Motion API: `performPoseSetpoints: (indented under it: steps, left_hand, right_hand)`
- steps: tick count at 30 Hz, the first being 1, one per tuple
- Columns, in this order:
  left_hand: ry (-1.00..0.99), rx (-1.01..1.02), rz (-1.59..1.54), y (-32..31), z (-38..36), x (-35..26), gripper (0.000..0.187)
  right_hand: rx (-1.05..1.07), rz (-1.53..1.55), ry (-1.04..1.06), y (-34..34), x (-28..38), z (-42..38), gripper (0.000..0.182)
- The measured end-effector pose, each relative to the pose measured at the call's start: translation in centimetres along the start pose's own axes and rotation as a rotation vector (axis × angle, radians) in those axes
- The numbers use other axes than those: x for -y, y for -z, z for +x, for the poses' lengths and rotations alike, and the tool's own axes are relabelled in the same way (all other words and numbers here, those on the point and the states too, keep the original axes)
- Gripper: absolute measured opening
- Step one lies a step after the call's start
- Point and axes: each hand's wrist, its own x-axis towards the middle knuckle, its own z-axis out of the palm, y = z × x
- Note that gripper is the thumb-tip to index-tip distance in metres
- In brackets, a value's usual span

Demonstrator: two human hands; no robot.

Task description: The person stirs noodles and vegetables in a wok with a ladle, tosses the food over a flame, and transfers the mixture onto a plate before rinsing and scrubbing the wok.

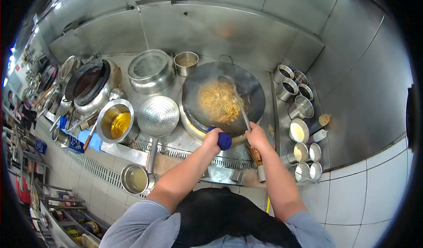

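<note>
A large dark wok [254,87] sits on the burner, with noodles [220,101] steaming in it. My left hand [212,141] is closed around a dark blue cloth [224,141] at the wok's near rim; the cloth hides whatever part of the wok lies under it. In my right hand [257,138] is the metal shaft of a long ladle [241,105]. Its bowl rests at the far side of the noodles, inside the wok, partly blurred by steam. The ladle's wooden end [254,154] sticks out below my right hand.
Left of the wok, a perforated strainer [158,116] lies beside a pot of yellow oil [104,124]. Behind them stand a lidded pot [151,78] and a small pot [186,63]. Several seasoning containers [301,107] line the right side. A pot [134,179] is at the front left.
</note>
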Motion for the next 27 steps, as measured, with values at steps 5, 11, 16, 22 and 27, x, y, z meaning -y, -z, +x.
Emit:
performPoseSetpoints:
  steps: [5,11,16,22,27]
  left_hand:
    - [-0.005,0.055,-0.084,-1.0,-3.6,0.0,0.006]
    - [-0.027,0.015,-0.059,-1.3,-2.9,0.5,0.008]
    - [-0.016,0.100,-0.036,-0.9,-3.1,0.1,0.007]
    - [0.028,0.121,-0.001,-1.1,-3.8,-0.6,0.010]
    - [0.041,0.182,-0.014,-0.3,-2.9,-0.4,0.009]
  right_hand:
    - [-0.160,-0.172,0.183,3.6,-1.9,-4.9,0.049]
    - [-0.188,-0.217,-0.058,4.4,-2.2,-7.0,0.050]
    - [-0.099,-0.074,0.141,3.6,-5.1,-10.4,0.049]
    - [-0.256,-0.188,0.027,5.2,-1.5,-11.2,0.049]
    - [-0.113,-0.239,-0.025,4.5,-2.9,-13.7,0.052]
